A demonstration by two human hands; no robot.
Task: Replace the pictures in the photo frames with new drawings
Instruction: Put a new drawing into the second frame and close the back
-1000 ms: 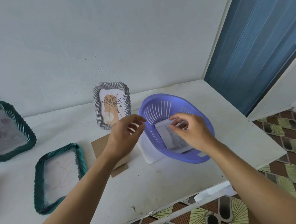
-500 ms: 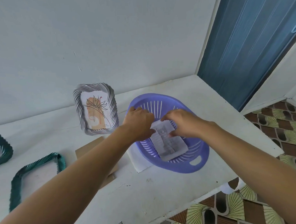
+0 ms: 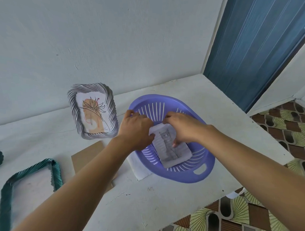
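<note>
table [image 3: 151,201]: the purple basket [image 3: 158,98] stands on it, toward the right; a hard pull may slide it.
purple basket: it holds the cat drawing [image 3: 168,146]; its slots may catch a paper corner.
silver frame [image 3: 92,110]: it stands at the wall, near the left hand [image 3: 136,128]; a bump may tip it.
cat drawing: thin sheet; uneven pulling may crease or tear it.
left hand: fingers curled, it seems to pinch the drawing's far left corner.
right hand [image 3: 181,126]: fingers curled over the far edge, thumb pressing the sheet.

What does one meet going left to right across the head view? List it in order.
Teal ridged photo frame lying flat → silver ridged photo frame with a flower drawing → purple slotted plastic basket holding the grey cat picture → blue door.
</note>
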